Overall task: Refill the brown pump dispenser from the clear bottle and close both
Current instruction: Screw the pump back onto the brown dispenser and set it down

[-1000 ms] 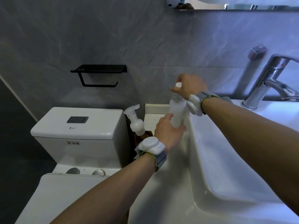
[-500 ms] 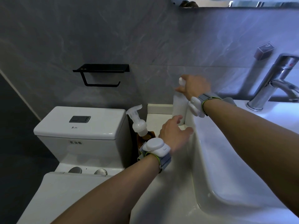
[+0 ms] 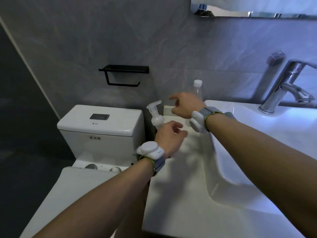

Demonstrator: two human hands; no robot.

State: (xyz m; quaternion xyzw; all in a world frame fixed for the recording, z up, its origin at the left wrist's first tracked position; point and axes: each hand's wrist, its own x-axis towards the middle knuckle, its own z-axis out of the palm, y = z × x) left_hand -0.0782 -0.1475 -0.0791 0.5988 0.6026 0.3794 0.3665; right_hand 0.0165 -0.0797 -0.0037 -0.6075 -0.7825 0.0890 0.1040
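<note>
The clear bottle [image 3: 197,87] stands upright at the back of the sink ledge against the wall, its white cap on; its lower part is hidden behind my right hand [image 3: 186,104]. That hand hovers in front of it with fingers spread, holding nothing. The brown pump dispenser [image 3: 155,115] stands at the ledge's left edge, only its white pump head and collar showing; its brown body is hidden behind my left hand [image 3: 169,137]. My left hand is beside the pump with fingers apart and empty.
A white basin [image 3: 240,152] fills the right, with a chrome faucet [image 3: 283,86] at the back right. A white toilet tank [image 3: 101,124] sits left of the ledge, a black paper holder [image 3: 123,73] on the grey wall above it. A mirror edge shows at the top right.
My right hand has let go of the clear bottle's cap and moved left and down. My left hand has released the bottle's body and shifted toward the pump dispenser. The bottle now stands alone.
</note>
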